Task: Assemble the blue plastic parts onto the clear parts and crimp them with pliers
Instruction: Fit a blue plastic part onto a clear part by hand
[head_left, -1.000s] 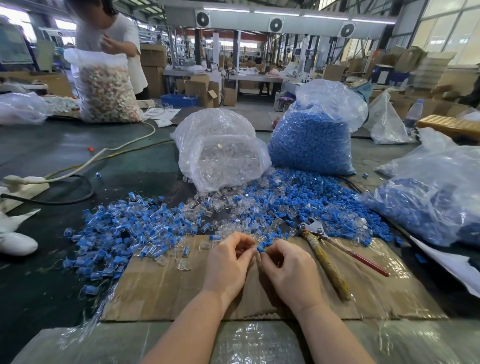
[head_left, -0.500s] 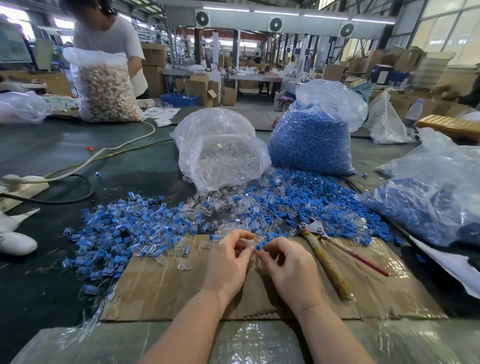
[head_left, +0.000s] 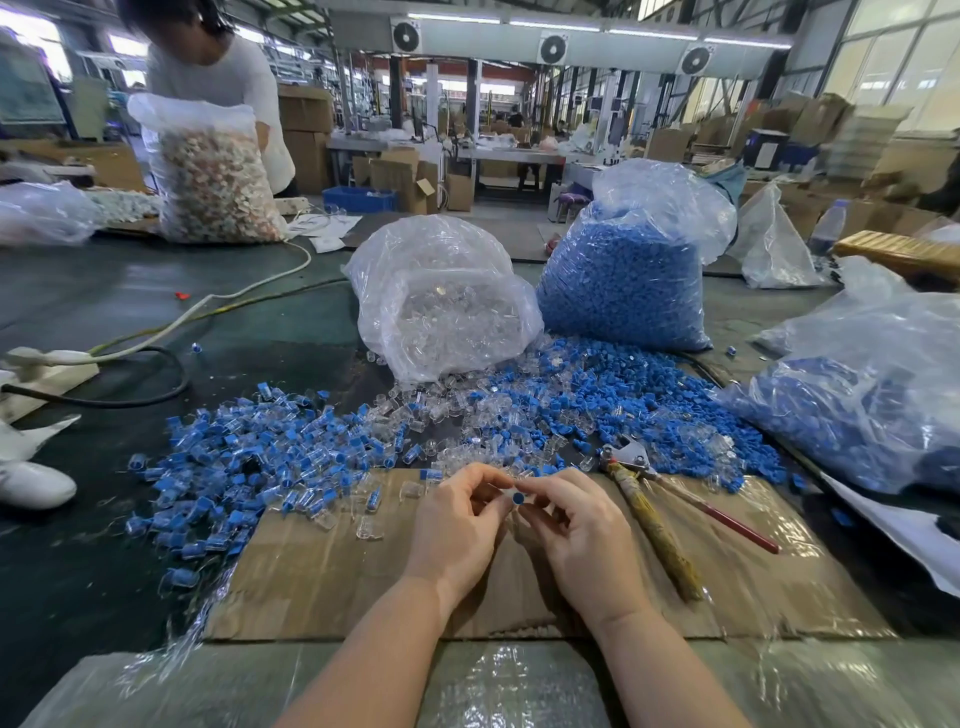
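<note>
My left hand and my right hand meet over the cardboard sheet. Between their fingertips sits a small blue plastic part, pinched by my right hand, against a clear part that my left fingers hold and mostly hide. The pliers lie on the cardboard just right of my right hand, jaws pointing away. Loose blue parts and loose clear parts spread beyond the hands. A heap of joined blue-and-clear pieces lies to the left.
A bag of clear parts and a bag of blue parts stand behind the piles. Another blue-filled bag lies at right. Cables and a power strip run at left. A person stands behind a bag of pale pieces.
My hands have lifted slightly and drawn closer, with the blue part now turned end-on toward me between the fingertips. The person at the back left has leaned over the bag.
</note>
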